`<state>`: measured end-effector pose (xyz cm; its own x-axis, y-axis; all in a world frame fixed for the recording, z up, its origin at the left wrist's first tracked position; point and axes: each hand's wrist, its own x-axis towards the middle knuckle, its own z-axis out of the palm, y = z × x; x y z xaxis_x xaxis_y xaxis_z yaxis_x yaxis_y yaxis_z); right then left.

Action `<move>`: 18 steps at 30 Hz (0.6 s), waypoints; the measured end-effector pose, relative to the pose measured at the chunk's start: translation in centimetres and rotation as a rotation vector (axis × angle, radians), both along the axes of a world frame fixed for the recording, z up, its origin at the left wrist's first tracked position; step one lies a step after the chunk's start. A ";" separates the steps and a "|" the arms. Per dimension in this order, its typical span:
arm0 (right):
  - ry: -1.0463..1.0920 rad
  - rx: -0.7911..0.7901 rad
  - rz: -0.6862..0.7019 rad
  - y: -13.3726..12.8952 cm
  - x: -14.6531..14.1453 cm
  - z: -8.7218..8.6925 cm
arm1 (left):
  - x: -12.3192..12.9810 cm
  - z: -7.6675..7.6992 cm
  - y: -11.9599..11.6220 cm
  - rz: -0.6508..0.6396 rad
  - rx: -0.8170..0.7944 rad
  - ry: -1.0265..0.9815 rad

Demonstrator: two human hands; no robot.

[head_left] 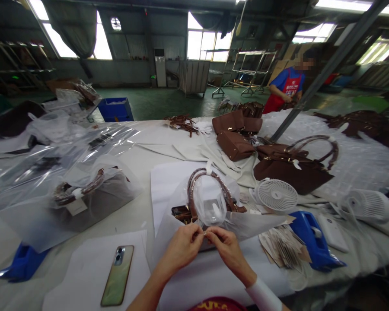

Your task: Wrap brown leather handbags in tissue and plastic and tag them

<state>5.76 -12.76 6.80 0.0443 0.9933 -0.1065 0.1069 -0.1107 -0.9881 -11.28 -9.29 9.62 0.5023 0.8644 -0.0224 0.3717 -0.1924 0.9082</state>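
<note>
Pinching: left hand and right hand meet fingertip to fingertip, closed on the edge of a clear plastic bag.
Bag: wraps a brown handbag — handles upright — on white paper at the near counter edge.
Counter: white, cluttered; phone left, two small white fans right, more brown bags beyond.
Room: a dim workshop — green floor, bright windows, a person in a red apron behind.

No text, label or number is clear enough to read anywhere.
</note>
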 end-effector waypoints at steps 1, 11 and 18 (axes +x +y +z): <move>0.022 -0.007 -0.002 0.0 0.0 0.0 | 0.0 0.1 0.1 -0.008 -0.028 -0.022; 0.274 -0.125 -0.075 0.2 -0.9 -0.1 | 0.2 -0.3 0.3 -0.010 -0.002 -0.039; 0.245 -0.123 -0.041 1.2 -1.1 0.0 | 0.2 -0.8 0.3 0.068 0.045 -0.047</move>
<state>4.66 -11.53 6.75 0.0424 0.9703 -0.2383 -0.1402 -0.2304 -0.9630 -11.05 -9.00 8.77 0.4418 0.8963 0.0388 0.3429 -0.2086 0.9159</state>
